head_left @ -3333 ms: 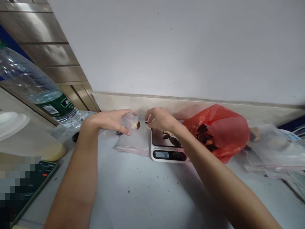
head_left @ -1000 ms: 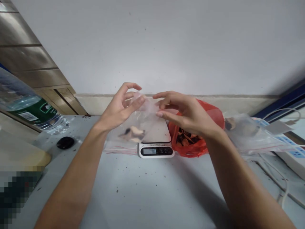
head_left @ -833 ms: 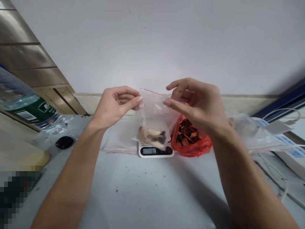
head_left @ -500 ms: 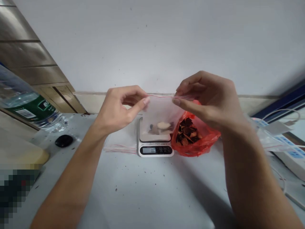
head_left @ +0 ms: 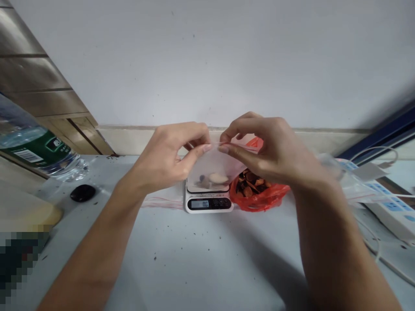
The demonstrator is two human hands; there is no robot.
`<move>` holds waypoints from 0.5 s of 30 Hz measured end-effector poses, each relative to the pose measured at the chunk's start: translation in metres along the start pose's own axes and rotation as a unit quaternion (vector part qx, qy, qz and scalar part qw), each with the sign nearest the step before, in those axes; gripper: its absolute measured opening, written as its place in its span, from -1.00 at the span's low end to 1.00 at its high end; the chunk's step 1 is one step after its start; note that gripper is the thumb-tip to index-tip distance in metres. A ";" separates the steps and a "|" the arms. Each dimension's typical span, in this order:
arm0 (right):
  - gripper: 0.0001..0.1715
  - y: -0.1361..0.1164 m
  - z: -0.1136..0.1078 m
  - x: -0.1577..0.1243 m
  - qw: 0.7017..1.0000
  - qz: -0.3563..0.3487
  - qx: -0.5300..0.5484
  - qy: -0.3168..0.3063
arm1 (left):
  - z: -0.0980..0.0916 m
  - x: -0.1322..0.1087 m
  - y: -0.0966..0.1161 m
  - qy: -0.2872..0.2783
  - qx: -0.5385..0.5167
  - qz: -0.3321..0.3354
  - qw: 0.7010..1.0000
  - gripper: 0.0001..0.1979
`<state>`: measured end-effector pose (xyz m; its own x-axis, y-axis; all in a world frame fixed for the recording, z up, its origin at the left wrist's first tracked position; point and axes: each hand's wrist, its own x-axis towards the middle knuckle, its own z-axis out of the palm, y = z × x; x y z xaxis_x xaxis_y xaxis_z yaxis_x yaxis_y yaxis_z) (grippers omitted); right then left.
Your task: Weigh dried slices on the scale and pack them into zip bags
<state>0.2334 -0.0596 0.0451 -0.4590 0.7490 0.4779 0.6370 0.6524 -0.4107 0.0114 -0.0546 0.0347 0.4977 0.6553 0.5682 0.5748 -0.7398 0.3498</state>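
With thumbs and fingers, the left hand (head_left: pixel 173 149) and right hand (head_left: pixel 270 144) pinch the top edge of a clear zip bag (head_left: pixel 210 162) at frame centre, closer together than half a second ago. Pale and dark slices (head_left: pixel 218 178) lie in its bottom. The scale (head_left: pixel 209 204) it partly covers reads 0.0, against 3.2 in the earliest frame. Right of centre, a red bag (head_left: pixel 261 201) holds brown pieces (head_left: pixel 249 185); far left, a bottle (head_left: pixel 26 134) wears a green barcoded label (head_left: pixel 39 151).

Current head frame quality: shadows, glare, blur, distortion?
Head view: dark shadow on the tabletop, beside the right forearm; glare streaks on the brown tiles; wide-angle stretch toward the edges, with the bottle leaning; pieces inside the zip bag hazy through plastic; scale display digits legible; bottom-left corner pixelated.
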 end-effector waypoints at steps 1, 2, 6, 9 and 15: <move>-0.80 0.002 -0.002 0.000 1.000 0.003 -0.005 -0.002 | -0.003 0.000 -0.002 0.001 0.004 -0.001 1.000 -0.84; -0.81 0.005 -0.004 -0.001 1.000 0.008 -0.008 -0.001 | -0.006 -0.001 -0.004 0.003 0.007 -0.001 1.000 -0.84; -0.82 0.016 -0.014 -0.005 1.000 0.022 -0.010 0.017 | -0.016 -0.002 -0.011 0.018 0.004 -0.013 1.000 -0.86; -0.85 0.024 -0.018 -0.007 0.999 0.046 -0.023 0.014 | -0.019 -0.003 -0.014 0.020 -0.007 -0.028 0.999 -0.86; -0.72 0.027 -0.024 -0.011 0.990 0.125 -0.057 0.010 | -0.014 -0.002 -0.014 0.044 0.034 0.029 0.998 -0.85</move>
<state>0.2708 -0.0530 0.0475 -0.2662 0.8820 0.3888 0.7954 0.4289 -0.4283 -0.0069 -0.0480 0.0394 0.4737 0.5941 0.6501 0.5919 -0.7614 0.2645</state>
